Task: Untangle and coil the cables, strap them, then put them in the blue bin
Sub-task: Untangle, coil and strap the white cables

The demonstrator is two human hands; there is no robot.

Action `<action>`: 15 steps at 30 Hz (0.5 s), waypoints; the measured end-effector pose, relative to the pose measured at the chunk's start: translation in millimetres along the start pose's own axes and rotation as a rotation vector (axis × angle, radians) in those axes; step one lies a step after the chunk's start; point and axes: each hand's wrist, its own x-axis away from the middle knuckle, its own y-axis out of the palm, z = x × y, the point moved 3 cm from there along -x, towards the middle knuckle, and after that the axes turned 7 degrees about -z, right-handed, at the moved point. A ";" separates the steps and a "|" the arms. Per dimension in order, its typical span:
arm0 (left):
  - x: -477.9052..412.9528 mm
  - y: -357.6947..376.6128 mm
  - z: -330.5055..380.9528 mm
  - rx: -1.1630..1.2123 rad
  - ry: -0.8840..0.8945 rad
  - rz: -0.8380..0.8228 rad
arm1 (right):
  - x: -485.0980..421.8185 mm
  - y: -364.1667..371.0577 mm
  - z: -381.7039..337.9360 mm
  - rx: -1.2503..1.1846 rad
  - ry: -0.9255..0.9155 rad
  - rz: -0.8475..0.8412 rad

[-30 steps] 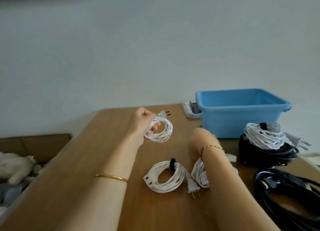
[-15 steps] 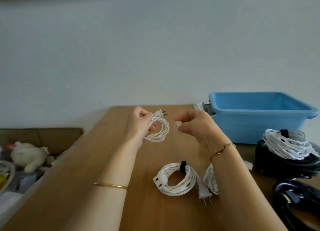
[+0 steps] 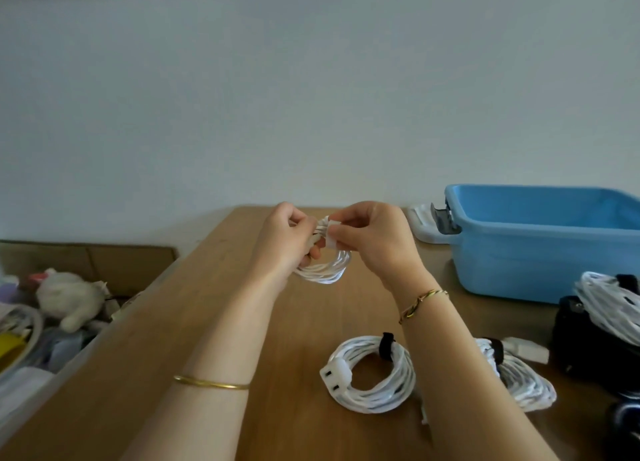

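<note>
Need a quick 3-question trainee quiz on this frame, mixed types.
1. True or false: the small white cable coil lies on the wooden table.
2. The strap on the larger white cable coil with a socket end is: A black, B red, C blue.
3. What does the right hand pinch against the small coil that the left hand grips?
Key: 1 false, both hands hold it up; 2 A; 3 a white strap.

The brown wooden table (image 3: pixel 131 384) has room to pass on its left. A blue plastic bin (image 3: pixel 540 263), tied white cable coils (image 3: pixel 384 396) and black cables (image 3: pixel 585 349) crowd its right.
</note>
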 end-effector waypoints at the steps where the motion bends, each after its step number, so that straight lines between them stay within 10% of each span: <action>1: -0.3 -0.3 0.7 0.008 0.003 -0.002 | -0.6 0.8 -0.3 0.018 -0.015 0.011; 15: 1.7 -1.0 3.8 0.043 -0.011 -0.031 | 3.4 -0.5 -2.0 0.033 0.033 0.018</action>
